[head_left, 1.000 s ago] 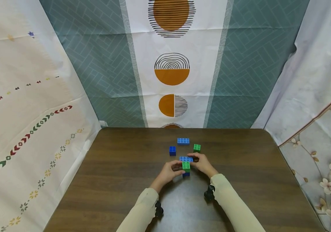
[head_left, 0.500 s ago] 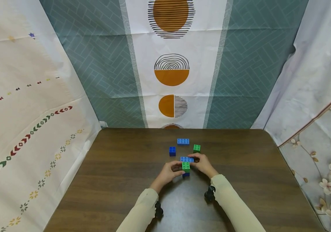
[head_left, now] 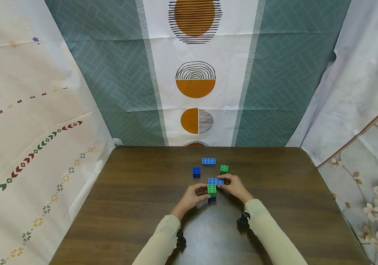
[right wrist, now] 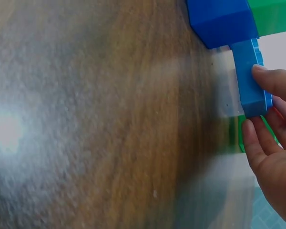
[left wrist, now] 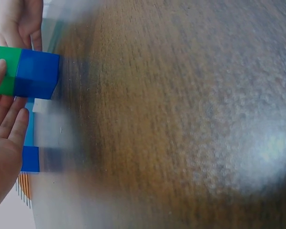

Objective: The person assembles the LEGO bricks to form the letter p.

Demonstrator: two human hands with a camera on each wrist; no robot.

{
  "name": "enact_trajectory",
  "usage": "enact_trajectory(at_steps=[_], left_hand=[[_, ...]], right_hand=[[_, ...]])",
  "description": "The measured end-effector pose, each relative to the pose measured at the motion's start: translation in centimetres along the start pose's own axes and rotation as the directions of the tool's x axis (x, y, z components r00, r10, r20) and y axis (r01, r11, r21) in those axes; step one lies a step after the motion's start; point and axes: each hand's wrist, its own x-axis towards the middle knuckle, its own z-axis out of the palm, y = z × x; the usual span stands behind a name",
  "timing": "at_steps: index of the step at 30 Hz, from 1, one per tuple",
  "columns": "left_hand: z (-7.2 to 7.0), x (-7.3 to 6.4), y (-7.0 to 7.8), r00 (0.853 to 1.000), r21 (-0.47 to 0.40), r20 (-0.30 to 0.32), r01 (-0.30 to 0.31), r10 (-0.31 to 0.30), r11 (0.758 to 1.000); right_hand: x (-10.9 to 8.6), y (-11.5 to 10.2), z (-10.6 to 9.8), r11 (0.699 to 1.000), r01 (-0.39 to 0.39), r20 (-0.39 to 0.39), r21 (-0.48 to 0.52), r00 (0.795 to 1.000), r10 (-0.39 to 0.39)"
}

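Note:
My left hand [head_left: 191,198] grips a green brick [head_left: 211,189] between thumb and fingers. That brick sits on a dark blue brick [left wrist: 38,75], the two making a small stack. Just behind the stack, a long light blue brick [head_left: 216,181] is pinched by my right hand [head_left: 236,187] at its right end. In the right wrist view, the thumb presses the studded side of the light blue brick [right wrist: 248,78], and its far end meets the dark blue brick [right wrist: 223,21]. Part of the light blue brick is hidden behind the stack in the head view.
Farther back on the brown wooden table [head_left: 142,191] lie another long light blue brick [head_left: 208,161], a small dark blue brick [head_left: 196,172] and a small green brick [head_left: 224,168] close behind the right hand. Patterned cloths hang behind the table and on both sides.
The light blue brick has slid a little to the right behind the stack, along with my right hand. My left hand and the stack have stayed in place.

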Motion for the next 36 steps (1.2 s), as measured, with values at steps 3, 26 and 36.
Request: enact_trajectory(at_steps=[3,26,36], left_hand=[[0.0,0.0,0.0,1.000,-0.003,-0.001,0.001,-0.001,1.000],[0.2,0.0,-0.2,0.999,0.007,-0.029,-0.015,0.015,1.000],[0.1,0.0,-0.3,0.999,0.000,-0.008,-0.035,0.035,0.999]], right_hand=[[-0.1,0.0,-0.4,1.000,0.021,0.009,0.002,1.000,-0.021],[-1.0,-0.8,-3.7,0.997,0.075,0.026,-0.034,0.997,-0.074],[-1.6,-1.9,-4.4,0.993,0.119,0.055,0.016,0.991,-0.119]])
